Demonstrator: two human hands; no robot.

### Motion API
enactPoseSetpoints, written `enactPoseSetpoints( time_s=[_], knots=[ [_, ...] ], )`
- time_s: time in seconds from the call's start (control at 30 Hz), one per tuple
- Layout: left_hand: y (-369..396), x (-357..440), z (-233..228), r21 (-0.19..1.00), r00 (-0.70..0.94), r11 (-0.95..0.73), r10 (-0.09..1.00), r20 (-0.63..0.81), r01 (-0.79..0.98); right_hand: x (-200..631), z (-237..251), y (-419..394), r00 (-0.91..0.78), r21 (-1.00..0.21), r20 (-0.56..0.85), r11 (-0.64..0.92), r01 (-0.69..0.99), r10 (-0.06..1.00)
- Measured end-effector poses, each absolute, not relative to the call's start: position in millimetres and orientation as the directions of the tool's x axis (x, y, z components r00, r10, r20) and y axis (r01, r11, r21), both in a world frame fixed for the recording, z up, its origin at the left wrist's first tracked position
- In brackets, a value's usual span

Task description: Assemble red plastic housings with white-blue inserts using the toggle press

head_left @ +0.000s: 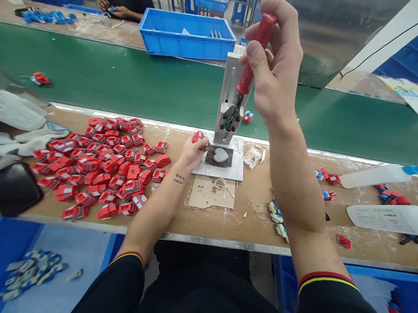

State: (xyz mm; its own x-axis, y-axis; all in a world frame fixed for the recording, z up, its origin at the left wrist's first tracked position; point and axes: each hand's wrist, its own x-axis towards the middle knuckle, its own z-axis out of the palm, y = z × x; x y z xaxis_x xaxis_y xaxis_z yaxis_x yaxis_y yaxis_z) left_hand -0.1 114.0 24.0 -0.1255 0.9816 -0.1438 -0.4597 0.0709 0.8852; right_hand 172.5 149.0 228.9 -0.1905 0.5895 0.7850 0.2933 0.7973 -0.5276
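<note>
My right hand (275, 62) is wrapped round the red handle (256, 51) of a small hand press (229, 101), with the handle raised. Between the fingers of my left hand (193, 153) is a small red plastic part (198, 137), just left of the press base. A dark block with a pale heart-shaped piece (220, 155) on it lies on the metal base plate (236, 169), under the press head. A large heap of red plastic parts (106, 165) spreads over the table left of my left hand.
Beyond the table runs a green conveyor belt (129, 82) with a few small parts on it. A blue bin (187, 34) stands behind it, near another person's hands (115, 9). Cardboard (207, 194), cotton swabs (252, 157), white bottles (388, 218) and a black phone-like object (15, 189) lie around.
</note>
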Motion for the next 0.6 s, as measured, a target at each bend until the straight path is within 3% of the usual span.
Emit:
enactPoseSetpoints(
  time_s=[0.13,0.27,0.43,0.6],
  knots=[
    [114,-1,24,0.991,-0.171,-0.064,0.984,0.043,-0.117,173,228,148,-0.185,-0.534,0.773,0.78,0.327,0.607],
    [119,3,31,0.975,0.0,-0.168,0.985,0.17,0.142,173,231,141,-0.184,-0.524,0.786,0.793,0.309,0.591],
    [122,12,32,0.955,0.153,-0.234,0.966,0.208,0.183,176,226,117,-0.199,-0.48,0.818,0.832,0.278,0.539],
    [121,13,19,0.948,0.173,-0.245,0.962,0.211,0.205,195,191,85,-0.409,-0.276,0.836,0.925,0.262,0.366]
  ],
)
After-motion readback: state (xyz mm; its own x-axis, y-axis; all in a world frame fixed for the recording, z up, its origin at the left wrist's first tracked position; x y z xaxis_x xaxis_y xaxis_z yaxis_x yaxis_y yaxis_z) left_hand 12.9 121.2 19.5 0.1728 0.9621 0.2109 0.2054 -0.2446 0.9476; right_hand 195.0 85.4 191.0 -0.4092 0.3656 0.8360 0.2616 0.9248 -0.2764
